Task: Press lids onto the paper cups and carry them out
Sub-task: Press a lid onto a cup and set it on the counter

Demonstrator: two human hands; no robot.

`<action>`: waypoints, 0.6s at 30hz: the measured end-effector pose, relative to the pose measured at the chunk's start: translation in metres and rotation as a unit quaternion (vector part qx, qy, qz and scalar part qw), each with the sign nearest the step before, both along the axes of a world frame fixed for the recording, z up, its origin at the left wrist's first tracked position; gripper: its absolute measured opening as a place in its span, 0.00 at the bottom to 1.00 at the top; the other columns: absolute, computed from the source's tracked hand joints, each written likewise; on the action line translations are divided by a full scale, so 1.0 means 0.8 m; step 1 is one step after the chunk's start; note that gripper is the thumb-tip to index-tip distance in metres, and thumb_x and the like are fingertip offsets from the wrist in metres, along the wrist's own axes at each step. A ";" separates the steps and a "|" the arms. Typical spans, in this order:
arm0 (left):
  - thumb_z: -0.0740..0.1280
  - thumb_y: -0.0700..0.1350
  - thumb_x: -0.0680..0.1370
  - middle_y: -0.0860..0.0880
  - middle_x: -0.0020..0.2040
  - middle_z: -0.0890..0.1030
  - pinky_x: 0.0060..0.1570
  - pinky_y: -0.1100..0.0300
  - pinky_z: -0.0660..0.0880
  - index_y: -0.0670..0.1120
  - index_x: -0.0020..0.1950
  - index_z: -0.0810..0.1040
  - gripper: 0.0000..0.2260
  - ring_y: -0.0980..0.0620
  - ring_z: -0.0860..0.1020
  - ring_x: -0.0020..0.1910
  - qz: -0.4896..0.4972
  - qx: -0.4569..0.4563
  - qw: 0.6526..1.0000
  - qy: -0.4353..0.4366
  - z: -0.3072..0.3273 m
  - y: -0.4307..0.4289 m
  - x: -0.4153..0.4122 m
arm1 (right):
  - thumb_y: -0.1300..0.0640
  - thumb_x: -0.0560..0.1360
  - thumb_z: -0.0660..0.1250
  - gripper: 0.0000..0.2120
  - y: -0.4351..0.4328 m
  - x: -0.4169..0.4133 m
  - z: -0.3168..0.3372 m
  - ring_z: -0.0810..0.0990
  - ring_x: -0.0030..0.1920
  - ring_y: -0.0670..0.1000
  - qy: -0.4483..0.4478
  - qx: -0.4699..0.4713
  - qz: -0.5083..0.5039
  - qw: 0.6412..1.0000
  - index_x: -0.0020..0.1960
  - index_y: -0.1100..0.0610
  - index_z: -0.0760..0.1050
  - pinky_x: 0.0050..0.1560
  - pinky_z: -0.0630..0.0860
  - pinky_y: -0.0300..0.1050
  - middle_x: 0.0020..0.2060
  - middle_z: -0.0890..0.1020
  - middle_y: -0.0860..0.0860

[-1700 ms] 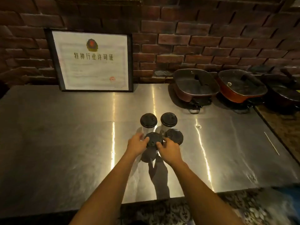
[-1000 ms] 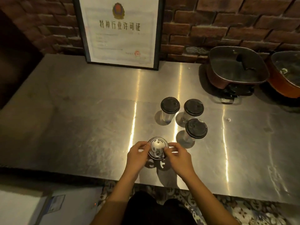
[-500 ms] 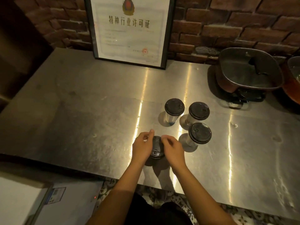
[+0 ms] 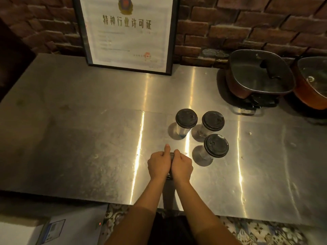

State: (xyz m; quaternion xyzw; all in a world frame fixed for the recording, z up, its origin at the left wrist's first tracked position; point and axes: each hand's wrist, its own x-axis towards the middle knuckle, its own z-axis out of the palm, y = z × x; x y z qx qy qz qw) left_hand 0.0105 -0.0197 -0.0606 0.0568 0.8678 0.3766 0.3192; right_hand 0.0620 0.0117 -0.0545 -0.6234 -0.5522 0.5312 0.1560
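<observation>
Three paper cups with black lids stand upright on the steel counter [image 4: 88, 131]: one at the back left [image 4: 186, 118], one at the back right [image 4: 213, 120] and one nearer me [image 4: 216, 145]. A fourth cup with a black lid [image 4: 172, 156] is almost wholly hidden between my hands. My left hand [image 4: 158, 165] and my right hand [image 4: 182, 166] press together over its lid, knuckles up, with the left thumb sticking forward. Only a thin dark sliver of the lid shows between the palms.
A framed certificate [image 4: 126, 32] leans on the brick wall at the back. Two lidded electric pots [image 4: 259, 75] [image 4: 312, 84] sit at the back right. A white box [image 4: 58, 227] lies on the floor below the counter's front edge.
My hands have closed fully over the fourth cup's lid, covering it. That cup came toward the front edge, away from the other three. My view has tilted down and shifted left.
</observation>
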 end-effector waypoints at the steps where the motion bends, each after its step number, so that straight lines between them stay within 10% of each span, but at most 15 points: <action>1: 0.55 0.63 0.82 0.49 0.38 0.85 0.58 0.48 0.79 0.49 0.36 0.81 0.26 0.50 0.82 0.40 -0.001 -0.001 1.000 0.002 -0.002 0.000 0.000 | 0.52 0.83 0.59 0.21 -0.001 -0.001 0.000 0.81 0.36 0.49 0.001 0.005 -0.006 1.000 0.33 0.49 0.78 0.39 0.72 0.40 0.31 0.82 0.46; 12: 0.57 0.60 0.82 0.48 0.32 0.83 0.52 0.49 0.81 0.48 0.30 0.79 0.27 0.50 0.83 0.36 0.014 0.006 1.000 -0.005 -0.012 0.004 -0.003 | 0.55 0.82 0.62 0.21 -0.002 -0.002 -0.001 0.80 0.32 0.48 0.011 -0.003 -0.036 0.999 0.31 0.50 0.78 0.33 0.70 0.36 0.27 0.80 0.46; 18: 0.57 0.61 0.81 0.50 0.44 0.85 0.55 0.49 0.79 0.50 0.47 0.83 0.20 0.50 0.82 0.45 -0.113 -0.031 0.993 0.019 0.005 0.009 -0.017 | 0.53 0.82 0.59 0.18 -0.004 0.002 0.004 0.84 0.40 0.54 0.049 -0.069 -0.077 0.993 0.37 0.56 0.81 0.42 0.80 0.49 0.35 0.84 0.54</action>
